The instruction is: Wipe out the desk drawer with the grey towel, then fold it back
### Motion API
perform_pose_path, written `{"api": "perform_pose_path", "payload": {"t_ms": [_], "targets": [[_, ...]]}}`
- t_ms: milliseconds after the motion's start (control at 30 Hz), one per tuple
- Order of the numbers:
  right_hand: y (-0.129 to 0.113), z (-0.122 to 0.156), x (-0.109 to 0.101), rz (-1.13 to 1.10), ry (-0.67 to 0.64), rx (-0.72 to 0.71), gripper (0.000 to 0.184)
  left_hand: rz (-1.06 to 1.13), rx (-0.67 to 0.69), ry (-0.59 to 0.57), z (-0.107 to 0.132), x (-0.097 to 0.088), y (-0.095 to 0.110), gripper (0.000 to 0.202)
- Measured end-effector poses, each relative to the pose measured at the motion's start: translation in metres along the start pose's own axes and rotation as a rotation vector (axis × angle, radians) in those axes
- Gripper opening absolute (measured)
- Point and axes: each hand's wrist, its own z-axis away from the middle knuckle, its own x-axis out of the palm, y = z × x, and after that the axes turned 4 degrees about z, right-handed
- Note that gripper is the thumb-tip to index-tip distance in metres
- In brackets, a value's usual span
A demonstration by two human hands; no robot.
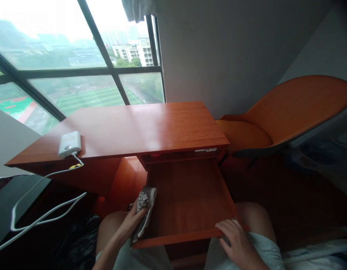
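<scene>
A pulled-out wooden drawer (187, 198) extends from the desk over my lap, and its bare bottom shows. My left hand (134, 219) is closed round a folded grey-brown and white patterned cloth (145, 200), pressed over the drawer's left side wall. Part of the cloth hangs down toward the front left corner. At the front right corner, my right hand (232, 234) grips the drawer's front edge, fingers over the top and thumb on the near side.
A white power bank (70, 144) with a white cable (44, 176) plugged in rests on the desk top (151, 123), left. The cable loops down in front. An orange chair (288, 112) stands right of the desk. A black plastic bag (80, 240) lies low at left.
</scene>
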Motion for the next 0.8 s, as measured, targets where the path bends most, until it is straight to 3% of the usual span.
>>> {"api": "perform_pose_path", "payload": {"t_ms": [100,167,433,667,800], "targets": [[-0.001,0.001,0.002,0.016,0.027,0.004,0.040,0.046,-0.017,-0.053,0.016,-0.002,-0.006,0.065],[-0.001,0.002,0.003,0.028,0.050,0.007,0.039,0.055,-0.013,-0.044,0.013,0.001,-0.006,0.068],[-0.005,0.002,0.006,0.057,0.083,-0.024,0.039,0.073,-0.024,0.022,-0.045,0.014,0.024,0.063],[-0.002,0.000,0.007,0.059,0.063,-0.029,0.038,0.055,-0.068,0.046,-0.014,-0.009,0.011,0.049],[0.001,0.001,0.006,0.073,0.070,-0.036,0.040,-0.077,0.008,0.072,-0.023,-0.006,0.015,0.036]]}}
